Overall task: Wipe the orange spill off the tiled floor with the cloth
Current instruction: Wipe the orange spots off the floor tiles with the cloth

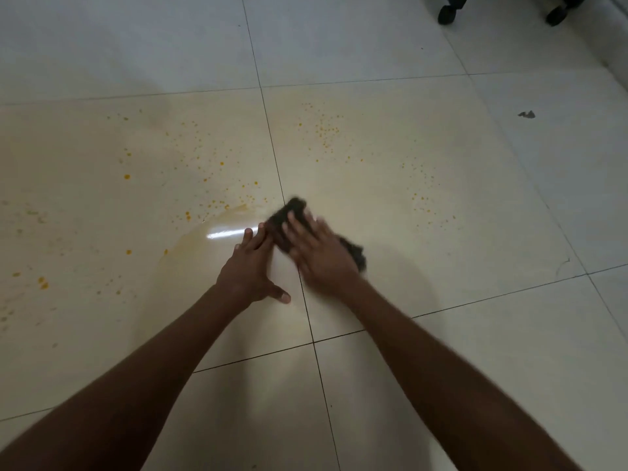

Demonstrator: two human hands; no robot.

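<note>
The right hand lies flat on a dark cloth, its grip wide open: fingers straight and spread, palm pressing the fabric down onto the tiled floor rather than curling round it. The hand is blurred. The cloth looks soft and crumpled, a rough dark lump that shows past the fingertips on the far side and again at the outer edge of the palm. The left hand rests just beside it, also open, fingers straight and together with their tips touching or nearly touching the cloth's near-left edge, thumb splayed out toward the person. It holds nothing. The floor is glossy cream tile, large squares divided by thin dark grout lines, one of which runs under the cloth. Directly left of the left fingertips spreads the orange spill, a thin, pale wet film with a curved rim and a bright reflection on it. Small orange droplets speckle the tiles farther left and beyond both hands. Far beyond the right hand stand two black caster wheels, and a small dark scrap lies on the tile.
</note>
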